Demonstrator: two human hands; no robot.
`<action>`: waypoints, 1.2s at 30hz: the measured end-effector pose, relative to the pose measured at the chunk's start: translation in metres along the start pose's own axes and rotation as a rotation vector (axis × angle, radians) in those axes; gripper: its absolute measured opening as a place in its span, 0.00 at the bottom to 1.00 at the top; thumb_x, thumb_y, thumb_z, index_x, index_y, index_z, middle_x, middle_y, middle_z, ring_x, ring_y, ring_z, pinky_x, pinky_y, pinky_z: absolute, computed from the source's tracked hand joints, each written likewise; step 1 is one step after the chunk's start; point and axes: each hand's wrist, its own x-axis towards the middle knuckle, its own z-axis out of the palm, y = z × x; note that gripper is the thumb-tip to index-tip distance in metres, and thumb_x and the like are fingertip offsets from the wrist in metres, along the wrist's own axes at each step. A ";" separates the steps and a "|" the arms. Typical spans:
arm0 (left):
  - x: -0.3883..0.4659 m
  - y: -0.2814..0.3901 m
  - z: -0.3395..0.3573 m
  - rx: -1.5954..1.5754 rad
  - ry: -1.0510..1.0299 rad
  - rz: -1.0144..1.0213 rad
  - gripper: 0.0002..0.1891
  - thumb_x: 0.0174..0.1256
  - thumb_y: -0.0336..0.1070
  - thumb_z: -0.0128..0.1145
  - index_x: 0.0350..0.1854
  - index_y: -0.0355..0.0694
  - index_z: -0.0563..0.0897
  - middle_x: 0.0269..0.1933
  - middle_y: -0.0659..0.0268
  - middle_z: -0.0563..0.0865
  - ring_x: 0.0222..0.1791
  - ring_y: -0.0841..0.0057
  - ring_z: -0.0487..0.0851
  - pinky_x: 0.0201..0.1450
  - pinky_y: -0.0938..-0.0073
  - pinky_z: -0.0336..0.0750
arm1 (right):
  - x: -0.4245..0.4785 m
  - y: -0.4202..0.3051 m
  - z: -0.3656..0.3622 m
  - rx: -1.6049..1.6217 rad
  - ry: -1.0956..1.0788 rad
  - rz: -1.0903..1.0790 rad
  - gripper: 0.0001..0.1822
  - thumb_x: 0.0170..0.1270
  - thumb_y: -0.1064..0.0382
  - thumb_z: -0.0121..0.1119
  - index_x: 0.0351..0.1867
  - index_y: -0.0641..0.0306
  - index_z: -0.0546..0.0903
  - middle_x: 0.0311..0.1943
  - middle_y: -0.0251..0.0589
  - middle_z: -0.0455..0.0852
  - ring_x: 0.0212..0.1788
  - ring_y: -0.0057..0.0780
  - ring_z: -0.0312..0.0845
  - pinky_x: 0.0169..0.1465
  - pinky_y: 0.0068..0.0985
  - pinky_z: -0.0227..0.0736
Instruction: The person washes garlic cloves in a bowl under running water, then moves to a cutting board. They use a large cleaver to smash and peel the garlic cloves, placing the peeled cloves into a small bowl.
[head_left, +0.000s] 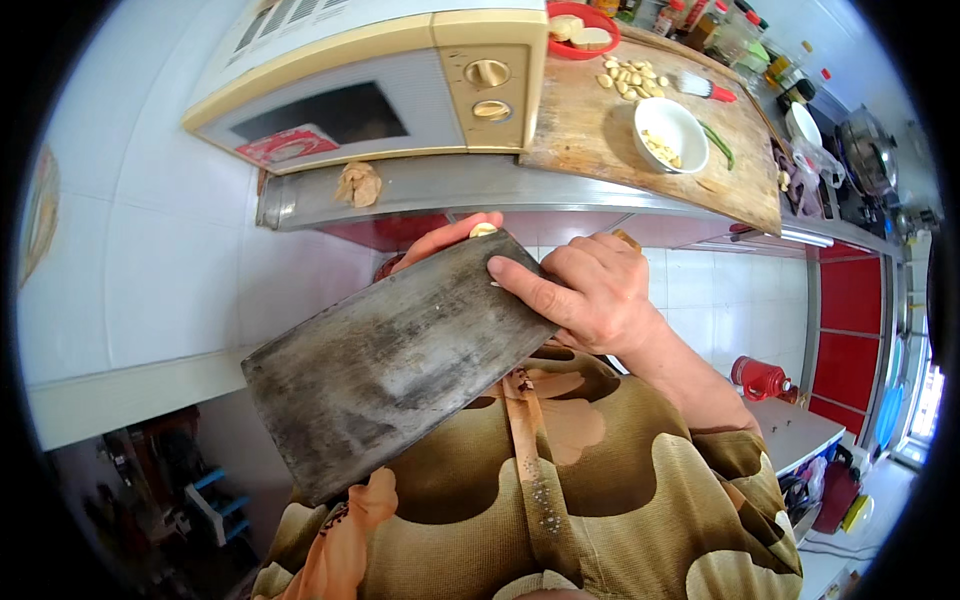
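Observation:
A wide, dark-stained cleaver blade (397, 360) lies flat-on before my chest. My right hand (592, 292) grips it at the handle end, thumb on the blade's face; the wooden handle's end (627, 240) shows past the knuckles. Behind the blade's upper edge is my left hand (450, 238), mostly hidden, with a peeled garlic clove (482, 229) at its fingertips by the blade's corner. A small pale bit sticks to the blade near my thumb. On the wooden board (577, 157), a white bowl (686, 127) holds cut garlic pieces (660, 150), and peeled cloves (634, 77) lie in a loose pile.
A microwave oven (495, 75) stands left of the board, with crumpled brown paper (360, 184) on the counter edge before it. The board also bears a red-handled brush (705, 87), a green chili (718, 144) and a red bowl (581, 52). Bottles (705, 26) stand behind.

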 end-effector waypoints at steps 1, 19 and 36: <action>0.000 -0.002 -0.003 -0.036 -0.018 0.032 0.21 0.73 0.36 0.51 0.66 0.40 0.69 0.68 0.56 0.72 0.67 0.64 0.72 0.69 0.62 0.71 | 0.001 0.000 0.003 -0.001 0.008 -0.011 0.25 0.46 0.61 0.60 0.51 0.44 0.84 0.19 0.27 0.66 0.19 0.22 0.68 0.22 0.23 0.61; -0.038 0.048 -0.020 -0.121 0.198 -0.156 0.20 0.72 0.40 0.52 0.62 0.38 0.73 0.59 0.60 0.79 0.57 0.66 0.80 0.62 0.63 0.76 | 0.034 -0.019 0.055 0.222 0.015 -0.080 0.26 0.43 0.63 0.62 0.50 0.45 0.85 0.18 0.28 0.67 0.17 0.24 0.69 0.19 0.25 0.63; -0.057 0.024 -0.082 -0.357 0.534 -0.222 0.16 0.74 0.44 0.49 0.50 0.38 0.81 0.46 0.61 0.86 0.45 0.71 0.85 0.53 0.70 0.79 | 0.056 -0.032 0.083 0.320 -0.033 -0.129 0.28 0.39 0.64 0.61 0.50 0.47 0.85 0.18 0.29 0.68 0.17 0.27 0.70 0.20 0.27 0.65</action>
